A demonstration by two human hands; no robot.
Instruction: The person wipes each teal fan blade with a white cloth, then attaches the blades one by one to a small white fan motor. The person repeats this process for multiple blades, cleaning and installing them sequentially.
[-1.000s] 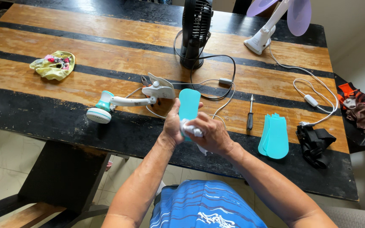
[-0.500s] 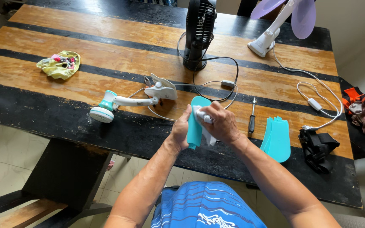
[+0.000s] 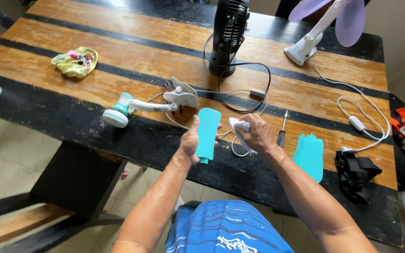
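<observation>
My left hand [image 3: 191, 143] holds a turquoise fan blade [image 3: 208, 133] upright over the near edge of the wooden table [image 3: 132, 56]. My right hand [image 3: 258, 135] is closed around a small white part [image 3: 238, 126] beside it, with a thin white cable looping below. A white and turquoise clip fan body [image 3: 151, 105] lies on the table just beyond my left hand. A stack of matching turquoise blades [image 3: 309, 154] rests to the right of my right hand. A screwdriver [image 3: 283, 129] lies between them.
A black fan [image 3: 229, 35] stands at the table's far middle with its cord trailing forward. A white fan with purple blades [image 3: 322, 23] sits at the far right. A yellow cloth [image 3: 77, 62] lies at the left. Black straps [image 3: 357, 171] rest near the right edge.
My hands have drawn apart. The blade now stands upright in my left hand alone, and the white part has moved right with my right hand.
</observation>
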